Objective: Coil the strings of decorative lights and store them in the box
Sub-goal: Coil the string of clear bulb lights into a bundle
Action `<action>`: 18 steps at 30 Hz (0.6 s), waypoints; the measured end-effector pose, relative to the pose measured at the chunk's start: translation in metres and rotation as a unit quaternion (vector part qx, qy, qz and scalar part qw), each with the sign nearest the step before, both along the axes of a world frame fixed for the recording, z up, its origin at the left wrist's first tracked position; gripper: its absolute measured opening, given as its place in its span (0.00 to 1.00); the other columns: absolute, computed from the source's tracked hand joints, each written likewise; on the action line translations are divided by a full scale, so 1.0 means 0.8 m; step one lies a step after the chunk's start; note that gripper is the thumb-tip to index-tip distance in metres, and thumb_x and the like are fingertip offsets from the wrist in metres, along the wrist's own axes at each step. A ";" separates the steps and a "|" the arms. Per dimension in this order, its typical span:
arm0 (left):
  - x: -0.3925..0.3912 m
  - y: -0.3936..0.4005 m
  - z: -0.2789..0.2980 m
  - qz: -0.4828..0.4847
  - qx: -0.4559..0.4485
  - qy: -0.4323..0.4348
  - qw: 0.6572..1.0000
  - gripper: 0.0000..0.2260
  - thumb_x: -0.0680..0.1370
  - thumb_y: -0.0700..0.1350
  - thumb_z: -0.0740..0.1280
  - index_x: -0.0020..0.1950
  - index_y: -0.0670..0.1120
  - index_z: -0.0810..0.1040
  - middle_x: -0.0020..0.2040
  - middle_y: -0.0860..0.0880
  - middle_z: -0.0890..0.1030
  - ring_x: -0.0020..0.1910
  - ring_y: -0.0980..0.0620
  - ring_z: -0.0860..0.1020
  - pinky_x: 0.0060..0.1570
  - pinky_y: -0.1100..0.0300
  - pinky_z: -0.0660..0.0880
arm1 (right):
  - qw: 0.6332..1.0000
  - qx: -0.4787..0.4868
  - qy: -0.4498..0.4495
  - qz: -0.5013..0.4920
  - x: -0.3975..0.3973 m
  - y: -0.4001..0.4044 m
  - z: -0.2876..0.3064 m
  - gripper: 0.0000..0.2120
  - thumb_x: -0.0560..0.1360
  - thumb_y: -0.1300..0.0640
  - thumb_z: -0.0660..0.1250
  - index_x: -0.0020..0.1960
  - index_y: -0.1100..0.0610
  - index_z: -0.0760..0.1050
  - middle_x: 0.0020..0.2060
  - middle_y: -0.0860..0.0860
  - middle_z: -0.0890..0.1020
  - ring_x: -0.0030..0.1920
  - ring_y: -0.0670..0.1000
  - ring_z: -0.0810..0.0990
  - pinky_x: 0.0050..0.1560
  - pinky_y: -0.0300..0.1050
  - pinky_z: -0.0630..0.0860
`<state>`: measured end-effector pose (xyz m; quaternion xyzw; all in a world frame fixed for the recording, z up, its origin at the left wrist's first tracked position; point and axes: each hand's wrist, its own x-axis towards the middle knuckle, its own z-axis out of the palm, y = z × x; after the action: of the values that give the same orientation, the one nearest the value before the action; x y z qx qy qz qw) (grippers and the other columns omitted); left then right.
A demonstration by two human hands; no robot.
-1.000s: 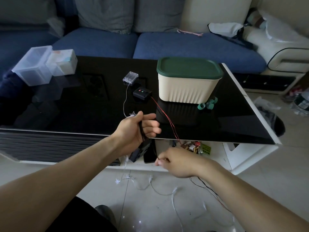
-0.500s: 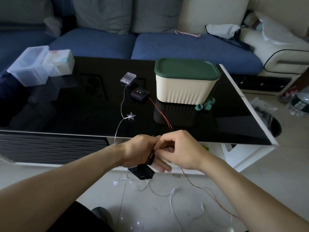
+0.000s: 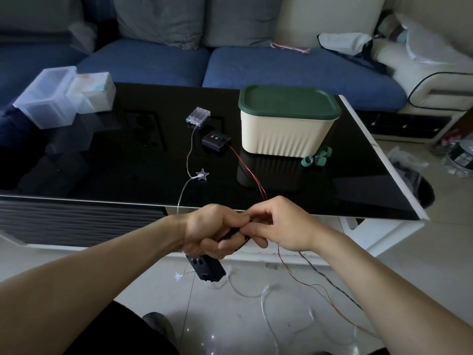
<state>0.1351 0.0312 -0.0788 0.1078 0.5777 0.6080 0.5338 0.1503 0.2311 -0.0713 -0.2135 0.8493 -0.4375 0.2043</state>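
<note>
- Dark wire (image 3: 231,234) sits wound in my left hand (image 3: 210,230), whose fingers are curled tight around it; a black battery pack (image 3: 207,268) hangs just below that fist.
- My right hand (image 3: 279,225) touches the left, its fingertips pinching the same wire, though I cannot tell exactly which strand.
- A thin red wire (image 3: 249,172) runs from beyond my right knuckles up the table (image 3: 102,162) to a small black switch box (image 3: 216,141).
- The cream box (image 3: 285,135) with its green lid (image 3: 288,102) stands closed, well beyond my right hand.
- A clear star light (image 3: 202,174) lies beyond my left hand, and white string (image 3: 245,293) trails on the floor beneath both.
</note>
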 end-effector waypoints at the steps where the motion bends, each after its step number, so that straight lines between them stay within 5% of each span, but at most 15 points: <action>1: 0.000 0.002 0.001 0.005 0.006 -0.009 1.000 0.23 0.84 0.49 0.50 0.58 0.37 0.80 0.24 0.49 0.65 0.18 0.56 0.58 0.21 0.63 0.52 | 1.000 0.004 0.011 -0.004 -0.001 0.001 0.002 0.04 0.78 0.55 0.71 0.52 0.51 0.84 0.27 0.42 0.79 0.33 0.39 0.77 0.41 0.32 0.71; 3: -0.001 0.006 0.003 0.022 0.004 -0.025 0.999 0.23 0.83 0.50 0.51 0.51 0.41 0.84 0.23 0.51 0.63 0.18 0.57 0.58 0.23 0.62 0.50 | 0.999 0.007 0.029 -0.026 -0.003 0.003 0.008 0.04 0.77 0.55 0.73 0.51 0.52 0.85 0.27 0.37 0.80 0.32 0.38 0.78 0.39 0.31 0.71; 8: -0.005 0.012 0.002 0.054 -0.039 -0.035 0.997 0.20 0.80 0.51 0.56 0.42 0.40 0.81 0.26 0.52 0.59 0.19 0.58 0.56 0.22 0.63 0.49 | 0.995 0.044 0.070 -0.062 -0.004 0.003 0.013 0.09 0.73 0.49 0.77 0.39 0.53 0.84 0.30 0.45 0.84 0.31 0.42 0.80 0.36 0.39 0.76; 18: -0.003 0.011 -0.003 0.086 -0.052 -0.043 0.994 0.17 0.80 0.50 0.57 0.31 0.48 0.67 0.26 0.53 0.58 0.22 0.57 0.55 0.26 0.61 0.47 | 0.998 0.012 0.043 -0.049 -0.010 0.014 0.002 0.04 0.76 0.52 0.74 0.47 0.52 0.84 0.39 0.48 0.86 0.43 0.50 0.84 0.50 0.51 0.81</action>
<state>0.1325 0.0404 -0.0811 0.0037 0.5922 0.6251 0.5085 0.1426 0.2424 -0.0694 -0.1878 0.8719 -0.4272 0.1482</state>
